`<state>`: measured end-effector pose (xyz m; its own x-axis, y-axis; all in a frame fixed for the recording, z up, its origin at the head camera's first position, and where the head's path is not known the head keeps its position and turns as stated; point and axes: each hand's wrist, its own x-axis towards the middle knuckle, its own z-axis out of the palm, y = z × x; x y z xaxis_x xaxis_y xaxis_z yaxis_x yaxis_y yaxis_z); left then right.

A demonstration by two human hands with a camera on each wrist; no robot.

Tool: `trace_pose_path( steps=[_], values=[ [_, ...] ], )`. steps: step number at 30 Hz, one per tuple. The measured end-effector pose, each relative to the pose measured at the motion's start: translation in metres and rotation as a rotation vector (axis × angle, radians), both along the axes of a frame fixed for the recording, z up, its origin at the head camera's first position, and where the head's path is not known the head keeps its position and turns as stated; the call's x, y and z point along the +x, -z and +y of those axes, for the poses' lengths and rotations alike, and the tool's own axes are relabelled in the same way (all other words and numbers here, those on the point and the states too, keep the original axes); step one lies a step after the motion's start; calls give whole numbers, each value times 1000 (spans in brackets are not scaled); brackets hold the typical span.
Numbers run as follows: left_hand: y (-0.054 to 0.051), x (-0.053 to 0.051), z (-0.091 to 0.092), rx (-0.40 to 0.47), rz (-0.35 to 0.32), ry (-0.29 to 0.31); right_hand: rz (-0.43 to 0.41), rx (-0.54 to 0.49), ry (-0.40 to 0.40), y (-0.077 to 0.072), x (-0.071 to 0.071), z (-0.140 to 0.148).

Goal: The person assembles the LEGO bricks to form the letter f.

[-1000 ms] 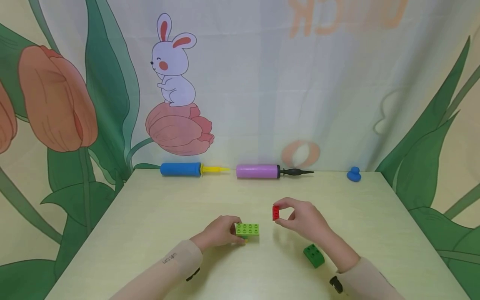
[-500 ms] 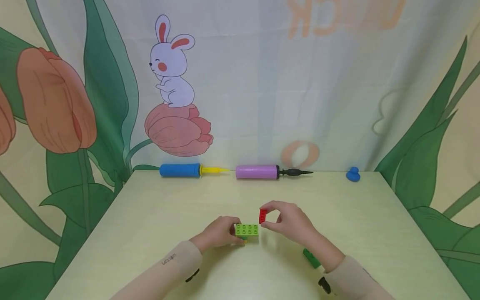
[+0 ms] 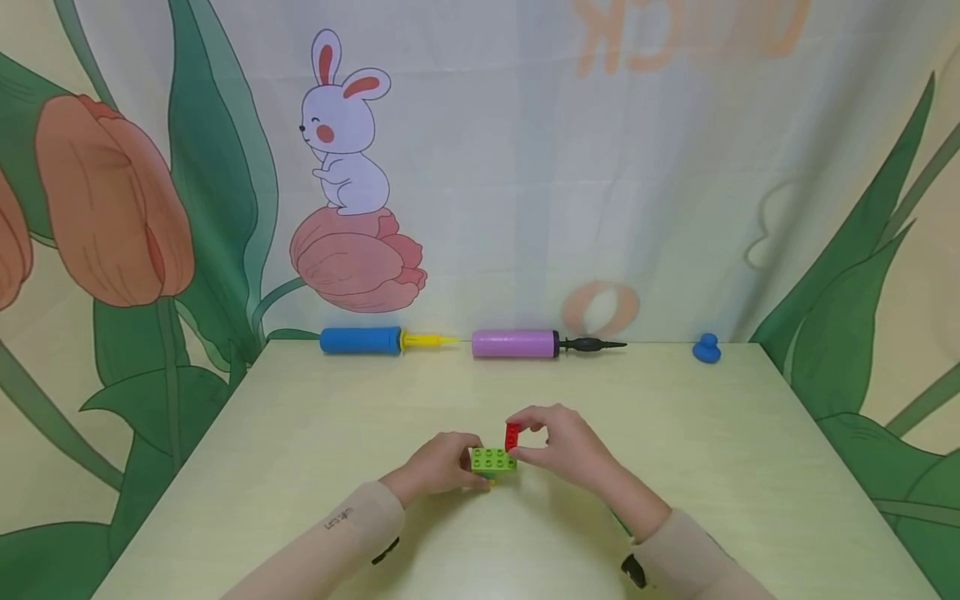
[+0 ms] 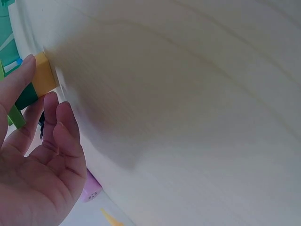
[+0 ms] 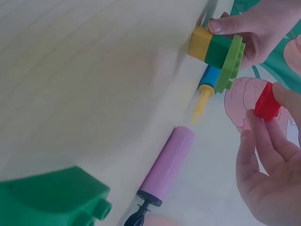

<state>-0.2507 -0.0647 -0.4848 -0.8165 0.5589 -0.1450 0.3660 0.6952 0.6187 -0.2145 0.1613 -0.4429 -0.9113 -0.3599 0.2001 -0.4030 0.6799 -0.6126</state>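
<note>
My left hand (image 3: 442, 461) grips a small stack of toy building bricks. A yellow brick (image 5: 199, 43) forms its bottom, a dark green brick (image 5: 219, 51) the middle, and a wide light green studded brick (image 3: 487, 459) the top. Between thumb and fingers, my right hand (image 3: 566, 443) pinches a small red brick (image 3: 512, 437). In the head view the red brick overlaps the stack's right end; the right wrist view shows it apart from the studs, above them. Part of the left hand's grip, at thumb and fingers, shows in the left wrist view around the yellow brick (image 4: 44, 74).
Another green brick (image 5: 51, 197) lies on the table, mostly hidden under my right forearm in the head view. Along the table's back edge lie a blue pump (image 3: 362, 341), a purple pump (image 3: 515, 343) and a small blue object (image 3: 707, 348). A printed curtain (image 3: 480, 167) hangs behind.
My right hand has moved left with the red brick, from beside the stack to over its right end. The right forearm now covers most of the loose green brick. My left hand stays put.
</note>
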Motion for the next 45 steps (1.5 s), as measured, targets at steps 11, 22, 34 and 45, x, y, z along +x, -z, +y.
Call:
trace_pose_path(
  steps=[11,22,34,45],
  values=[
    [2,0,0,11,35,23,15,-15,-61,11,-1,-17],
    [1,1,-1,28,39,34,-4,2,-41,17,-1,-28],
    [5,0,-2,43,39,27,-30,56,-34,20,-3,-31],
    [5,-2,-2,41,30,27,-28,74,-50,20,-5,-30]
  ],
)
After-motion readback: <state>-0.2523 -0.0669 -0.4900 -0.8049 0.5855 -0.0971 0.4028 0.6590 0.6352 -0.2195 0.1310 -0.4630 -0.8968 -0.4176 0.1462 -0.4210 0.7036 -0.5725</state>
